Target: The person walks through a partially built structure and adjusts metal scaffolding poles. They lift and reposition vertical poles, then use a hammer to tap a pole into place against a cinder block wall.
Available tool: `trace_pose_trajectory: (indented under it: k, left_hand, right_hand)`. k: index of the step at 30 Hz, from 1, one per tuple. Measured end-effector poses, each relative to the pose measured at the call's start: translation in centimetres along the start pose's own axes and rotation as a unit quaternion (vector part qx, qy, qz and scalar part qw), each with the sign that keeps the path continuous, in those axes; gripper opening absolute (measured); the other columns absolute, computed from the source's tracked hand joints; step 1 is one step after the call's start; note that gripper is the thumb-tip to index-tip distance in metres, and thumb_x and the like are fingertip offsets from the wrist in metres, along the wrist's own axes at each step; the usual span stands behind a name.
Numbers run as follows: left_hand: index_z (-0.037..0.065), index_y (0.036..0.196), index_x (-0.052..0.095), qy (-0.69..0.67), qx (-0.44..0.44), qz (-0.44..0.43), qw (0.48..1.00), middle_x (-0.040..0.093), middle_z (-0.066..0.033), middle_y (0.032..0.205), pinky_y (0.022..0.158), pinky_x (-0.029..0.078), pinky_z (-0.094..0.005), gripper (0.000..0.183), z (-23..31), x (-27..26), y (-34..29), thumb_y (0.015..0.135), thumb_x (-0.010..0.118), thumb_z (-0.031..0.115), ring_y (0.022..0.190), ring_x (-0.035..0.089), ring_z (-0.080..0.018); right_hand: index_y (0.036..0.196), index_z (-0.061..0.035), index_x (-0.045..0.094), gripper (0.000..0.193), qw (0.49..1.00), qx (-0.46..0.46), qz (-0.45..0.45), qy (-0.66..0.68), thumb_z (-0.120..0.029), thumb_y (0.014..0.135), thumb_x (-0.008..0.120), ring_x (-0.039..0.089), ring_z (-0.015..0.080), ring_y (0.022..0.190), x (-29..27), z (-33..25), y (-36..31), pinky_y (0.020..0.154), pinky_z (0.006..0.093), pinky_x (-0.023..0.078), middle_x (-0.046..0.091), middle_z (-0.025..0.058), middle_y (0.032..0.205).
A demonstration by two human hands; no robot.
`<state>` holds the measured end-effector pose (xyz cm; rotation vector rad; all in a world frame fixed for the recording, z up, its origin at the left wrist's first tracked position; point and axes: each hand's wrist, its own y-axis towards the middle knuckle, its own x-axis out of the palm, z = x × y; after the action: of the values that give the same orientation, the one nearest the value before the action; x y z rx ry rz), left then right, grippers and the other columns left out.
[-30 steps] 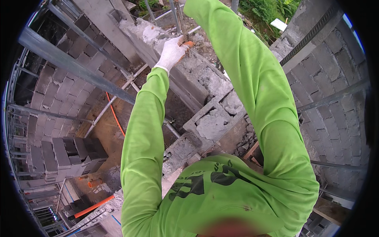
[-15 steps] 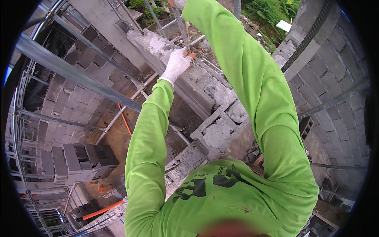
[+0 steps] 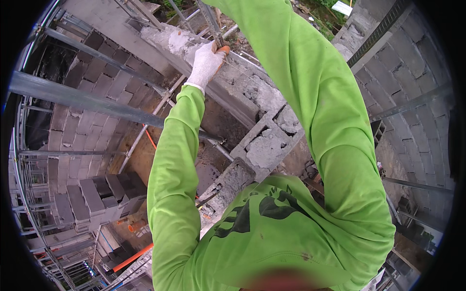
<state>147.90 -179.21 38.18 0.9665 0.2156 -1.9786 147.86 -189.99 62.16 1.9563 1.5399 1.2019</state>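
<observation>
My left hand, in a white knit glove with orange on its fingers, is closed round the lower end of an upright grey metal bar. It sits above the top of a concrete block wall. A thin pale string seems to run along the wall top near the fingers. My right arm, in a green sleeve, reaches up and forward, and its hand lies beyond the top edge of the view. Rough mortar fills some of the block cavities below my arms.
A thick scaffold tube crosses at the left, with more tubes behind it. Stacked grey blocks stand on a lower level. An orange pipe lies at the lower left. A tall block wall rises at the right.
The view has shifted, so the wall and my left hand sit a little differently. My right hand, partly visible at the top edge before, is now out of sight. My left hand keeps its hold.
</observation>
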Motion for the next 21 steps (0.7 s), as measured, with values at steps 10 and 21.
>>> trace_pose_trajectory:
  k: [10, 21]
  left_hand:
    - [-0.006, 0.096, 0.066, 0.053, 0.032, -0.040, 0.997, 0.070, -0.0130, 0.086, 0.065, 0.058, -0.0353, 0.019, -1.8, -0.3, 1.7, 0.092, 0.067, 0.013, 0.075, 0.070, -0.0200]
    - [-0.005, 0.076, 0.060, -0.035, 0.011, 0.011, 0.999, 0.065, -0.0135, 0.064, 0.053, 0.050, -0.0364, 0.032, -3.0, 0.3, 1.4, 0.088, 0.079, 0.018, 0.058, 0.069, -0.0199]
  right_hand:
    - [0.127, -0.0010, 0.060, 0.030, 0.998, -0.035, 0.017, 0.044, -0.004, 0.100, 0.047, 0.055, 0.0104, 0.053, 0.0, -0.3, 0.6, 0.047, 0.0280, 0.045, 0.069, 0.0088, 0.097]
    - [0.108, -0.0093, 0.058, 0.010, 0.989, 0.106, -0.082, -0.070, -0.014, 0.104, 0.051, 0.055, 0.0157, 0.049, -0.4, -4.2, -1.2, 0.041, 0.0339, 0.046, 0.059, 0.0073, 0.067]
